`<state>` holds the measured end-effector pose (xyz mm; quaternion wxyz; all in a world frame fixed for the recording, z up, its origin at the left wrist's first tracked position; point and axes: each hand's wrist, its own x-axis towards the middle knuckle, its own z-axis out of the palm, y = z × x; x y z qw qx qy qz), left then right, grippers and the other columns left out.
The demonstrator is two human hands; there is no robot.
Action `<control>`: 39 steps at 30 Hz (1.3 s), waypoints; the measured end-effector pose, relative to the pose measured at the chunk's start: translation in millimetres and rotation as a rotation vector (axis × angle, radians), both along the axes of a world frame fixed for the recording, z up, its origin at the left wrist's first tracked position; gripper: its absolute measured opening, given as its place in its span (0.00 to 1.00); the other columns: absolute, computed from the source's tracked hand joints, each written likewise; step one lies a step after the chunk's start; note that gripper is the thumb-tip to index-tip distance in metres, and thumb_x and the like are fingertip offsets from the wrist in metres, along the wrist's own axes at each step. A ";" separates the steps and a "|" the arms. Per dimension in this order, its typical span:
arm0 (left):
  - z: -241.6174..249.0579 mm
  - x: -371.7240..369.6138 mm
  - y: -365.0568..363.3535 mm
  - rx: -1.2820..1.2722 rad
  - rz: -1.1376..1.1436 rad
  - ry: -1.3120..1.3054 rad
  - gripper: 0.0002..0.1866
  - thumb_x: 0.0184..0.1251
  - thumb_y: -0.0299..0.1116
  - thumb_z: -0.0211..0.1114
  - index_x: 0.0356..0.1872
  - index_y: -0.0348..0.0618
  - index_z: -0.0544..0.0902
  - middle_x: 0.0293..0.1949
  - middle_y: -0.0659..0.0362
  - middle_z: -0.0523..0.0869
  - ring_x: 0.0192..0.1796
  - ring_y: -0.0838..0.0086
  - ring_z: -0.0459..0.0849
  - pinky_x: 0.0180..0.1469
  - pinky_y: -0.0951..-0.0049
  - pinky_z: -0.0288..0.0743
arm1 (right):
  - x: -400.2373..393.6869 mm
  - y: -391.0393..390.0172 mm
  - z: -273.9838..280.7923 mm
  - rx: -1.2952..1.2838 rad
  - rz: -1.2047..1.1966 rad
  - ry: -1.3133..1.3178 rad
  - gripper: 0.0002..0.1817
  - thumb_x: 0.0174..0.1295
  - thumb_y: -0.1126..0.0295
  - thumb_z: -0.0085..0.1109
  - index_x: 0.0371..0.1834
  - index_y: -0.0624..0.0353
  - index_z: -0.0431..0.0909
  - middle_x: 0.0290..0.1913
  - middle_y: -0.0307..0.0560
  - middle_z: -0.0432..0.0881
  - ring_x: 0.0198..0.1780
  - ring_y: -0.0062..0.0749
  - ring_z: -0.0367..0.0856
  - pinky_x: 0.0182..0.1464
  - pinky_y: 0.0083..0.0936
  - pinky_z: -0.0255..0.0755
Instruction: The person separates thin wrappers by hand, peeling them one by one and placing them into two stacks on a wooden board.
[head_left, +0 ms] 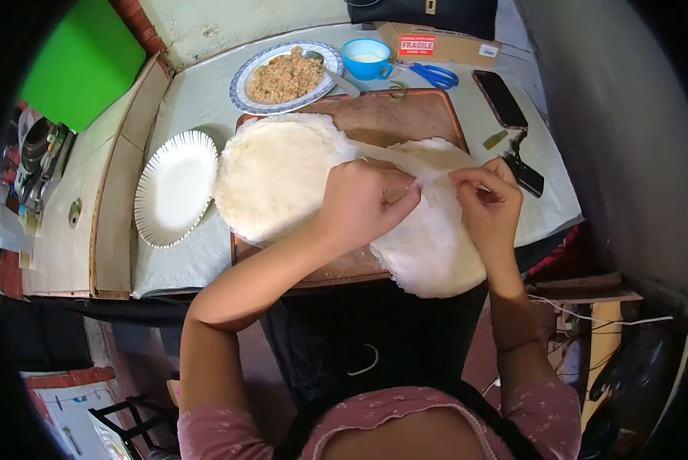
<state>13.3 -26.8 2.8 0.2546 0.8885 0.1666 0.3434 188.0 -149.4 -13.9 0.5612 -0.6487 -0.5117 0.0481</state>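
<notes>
My left hand (pixel 367 201) pinches the edge of a thin, pale spring roll wrapper (pixel 432 257) between thumb and finger. Close by on the right, my right hand (pixel 493 203) pinches the same sheet, its fingertips near the left ones. The sheet is lifted at the pinched part and drapes down past the front edge of a brown wooden board (pixel 398 115). A stack of round spring roll wrappers (pixel 279 176) lies on the board's left side, partly behind my left hand and forearm. How many layers I hold is hidden.
Left of the board sits a white fluted plate (pixel 177 188). Behind it are a plate of crumbly filling (pixel 286 80) with a spoon (pixel 340 82), a blue cup (pixel 367 61) and blue scissors (pixel 434 75). A phone (pixel 500 100) and a black device (pixel 522 169) lie at right.
</notes>
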 end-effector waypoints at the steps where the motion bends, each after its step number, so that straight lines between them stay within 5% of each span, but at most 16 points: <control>1: 2.3 0.6 -2.1 0.010 -0.001 0.012 0.07 0.58 0.34 0.70 0.28 0.41 0.89 0.27 0.52 0.87 0.29 0.59 0.87 0.30 0.68 0.79 | -1.7 -3.1 -2.2 0.032 -0.011 0.054 0.12 0.53 0.87 0.59 0.38 0.63 0.87 0.35 0.39 0.77 0.35 0.18 0.78 0.35 0.14 0.74; 12: 4.7 -14.3 -24.4 0.009 0.126 0.055 0.08 0.59 0.35 0.71 0.28 0.41 0.90 0.33 0.44 0.88 0.42 0.56 0.90 0.39 0.64 0.82 | -4.5 -15.8 -19.1 -0.077 -0.027 0.279 0.27 0.57 0.87 0.53 0.62 0.59 0.79 0.36 0.43 0.80 0.30 0.17 0.72 0.32 0.16 0.72; 18: -9.1 -19.5 -64.2 0.028 0.336 -0.058 0.07 0.54 0.32 0.73 0.26 0.38 0.88 0.30 0.48 0.87 0.38 0.54 0.87 0.40 0.64 0.79 | -13.8 -20.5 -2.0 0.073 0.208 0.754 0.23 0.59 0.84 0.55 0.58 0.57 0.82 0.39 0.35 0.81 0.31 0.14 0.71 0.34 0.16 0.71; 20: -16.5 -15.0 -76.8 0.049 0.392 -0.122 0.10 0.50 0.32 0.75 0.21 0.38 0.84 0.23 0.51 0.84 0.33 0.55 0.83 0.37 0.64 0.77 | -7.9 -23.6 -2.9 -0.097 0.262 0.624 0.22 0.60 0.83 0.57 0.57 0.57 0.83 0.42 0.35 0.82 0.33 0.13 0.71 0.33 0.15 0.69; 26: -5.1 -16.3 -89.5 -0.029 0.415 -0.117 0.20 0.48 0.33 0.77 0.43 0.43 0.83 0.46 0.53 0.85 0.51 0.55 0.81 0.52 0.60 0.73 | -5.2 -18.8 -7.8 -0.115 0.246 0.216 0.20 0.61 0.80 0.59 0.57 0.57 0.83 0.48 0.37 0.83 0.34 0.10 0.69 0.33 0.13 0.65; 30: -2.9 -6.2 -72.4 0.205 0.089 0.008 0.32 0.46 0.32 0.78 0.57 0.48 0.80 0.58 0.55 0.82 0.64 0.57 0.77 0.68 0.54 0.66 | -2.3 -19.8 11.0 -0.214 0.362 0.415 0.20 0.61 0.81 0.58 0.57 0.63 0.81 0.49 0.39 0.85 0.37 0.12 0.74 0.40 0.14 0.70; 39: -18.7 -5.2 -40.5 0.590 -0.125 -0.043 0.22 0.51 0.31 0.65 0.52 0.50 0.87 0.49 0.61 0.89 0.53 0.71 0.87 0.61 0.64 0.79 | 10.4 -17.5 26.1 -0.323 0.456 0.460 0.20 0.62 0.83 0.58 0.58 0.65 0.81 0.51 0.44 0.86 0.48 0.19 0.81 0.55 0.19 0.74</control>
